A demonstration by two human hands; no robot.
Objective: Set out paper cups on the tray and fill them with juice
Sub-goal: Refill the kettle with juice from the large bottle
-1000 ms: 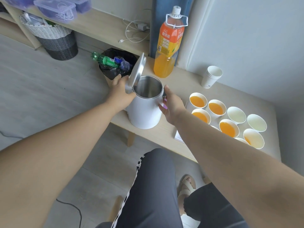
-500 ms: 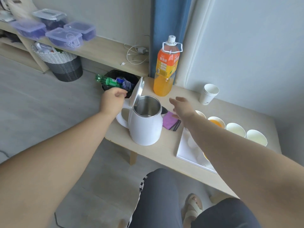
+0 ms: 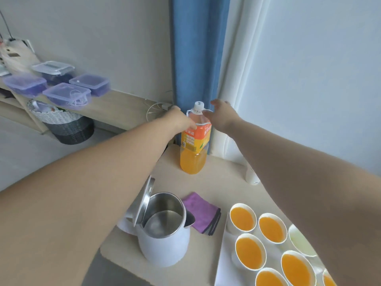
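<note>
The bottle (image 3: 193,159) stands upright at 12 o'clock from the kettle (image 3: 165,244), the left hand (image 3: 179,120) touching its shoulder at 9 o'clock, grip unclear, the right hand (image 3: 222,116) spread wide at 3 o'clock beside its neck, and filled cups (image 3: 241,218) on the tray (image 3: 223,265) at 5 o'clock.

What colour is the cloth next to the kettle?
The cloth is purple, seen best in the head view.

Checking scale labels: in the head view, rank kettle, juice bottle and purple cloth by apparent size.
1. kettle
2. juice bottle
3. purple cloth
Kettle sits nearest the camera, so its lead is partly perspective.
</note>
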